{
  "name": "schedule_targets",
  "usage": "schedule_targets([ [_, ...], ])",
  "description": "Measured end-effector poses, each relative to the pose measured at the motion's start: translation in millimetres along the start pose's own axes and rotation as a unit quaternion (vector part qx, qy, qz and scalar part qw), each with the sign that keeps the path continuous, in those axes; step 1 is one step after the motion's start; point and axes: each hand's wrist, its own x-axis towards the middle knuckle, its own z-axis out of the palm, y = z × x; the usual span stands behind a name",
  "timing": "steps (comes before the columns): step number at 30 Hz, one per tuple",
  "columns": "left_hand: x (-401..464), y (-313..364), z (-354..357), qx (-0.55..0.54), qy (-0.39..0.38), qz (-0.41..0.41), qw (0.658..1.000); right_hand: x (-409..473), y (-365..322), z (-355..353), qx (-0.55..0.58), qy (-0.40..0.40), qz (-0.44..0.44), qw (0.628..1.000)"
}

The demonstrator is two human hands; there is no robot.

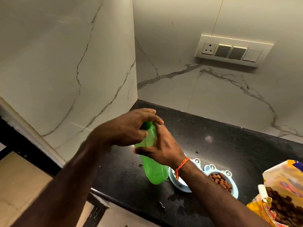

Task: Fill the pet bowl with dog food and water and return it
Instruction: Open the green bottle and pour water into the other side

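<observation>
A green plastic water bottle (155, 171) stands on the black counter (221, 145), leaning slightly. My left hand (126, 128) is closed over its green cap (146, 125). My right hand (162, 148) grips the bottle's upper body, an orange thread around its wrist. Just right of the bottle sits a light blue double pet bowl (211, 167). Its right compartment holds brown kibble (220, 181); my right forearm covers most of the left compartment. An open yellow dog food bag (283, 194), kibble showing inside, lies at the lower right.
Marble walls meet in a corner behind the counter. A switch panel with a socket (232, 49) is on the back wall. Wet patches and crumbs dot the counter near its front edge (131, 202). Floor shows at the lower left.
</observation>
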Motion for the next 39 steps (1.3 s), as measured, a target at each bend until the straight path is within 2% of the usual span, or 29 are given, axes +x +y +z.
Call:
schedule_targets([
  [2,-2,3,-9,0.008,0.02,-0.032,0.999,-3,-1,-2,-0.028,-0.012,-0.005,1.0],
  [5,3,5,-12,0.024,0.103,-0.1,0.989,-6,-2,-7,-0.068,-0.005,-0.015,0.998],
  [7,9,6,-7,0.066,0.173,-0.171,0.968,-7,-3,-11,-0.1,-0.004,-0.025,0.995],
  [9,13,6,-3,0.104,0.207,-0.22,0.948,-8,-5,-17,-0.122,0.0,-0.03,0.992],
  [11,14,4,0,0.085,0.192,-0.192,0.959,-9,-6,-22,-0.135,0.005,-0.035,0.99],
  [13,13,1,-3,0.013,0.099,-0.07,0.993,-10,-7,-27,-0.139,0.013,-0.041,0.989],
  [14,10,3,-7,-0.038,0.038,-0.018,0.998,-10,-6,-29,-0.142,0.017,-0.039,0.989],
  [16,9,1,-12,-0.116,-0.032,0.018,0.993,-11,-5,-33,-0.151,0.016,-0.033,0.988],
  [19,13,-1,-18,-0.132,-0.014,-0.01,0.991,-15,-3,-37,-0.159,0.009,-0.026,0.987],
  [22,17,3,-17,-0.134,0.003,-0.073,0.988,-20,-2,-38,-0.166,0.005,-0.032,0.986],
  [26,26,16,-7,-0.008,0.048,-0.192,0.98,-25,0,-41,-0.193,0.007,-0.022,0.981],
  [28,31,17,0,0.063,0.086,-0.208,0.972,-28,1,-44,-0.2,0.009,-0.015,0.98],
  [30,34,14,5,0.05,0.087,-0.131,0.986,-31,2,-48,-0.197,0.014,-0.016,0.98],
  [33,31,14,4,-0.073,-0.034,0.025,0.996,-35,6,-54,-0.199,0.014,-0.005,0.98],
  [35,33,7,4,-0.128,-0.038,0.056,0.989,-40,10,-58,-0.203,0.012,0.0,0.979],
  [39,42,3,15,-0.252,0.029,0.053,0.966,-49,12,-67,-0.193,0.01,0.016,0.981],
])
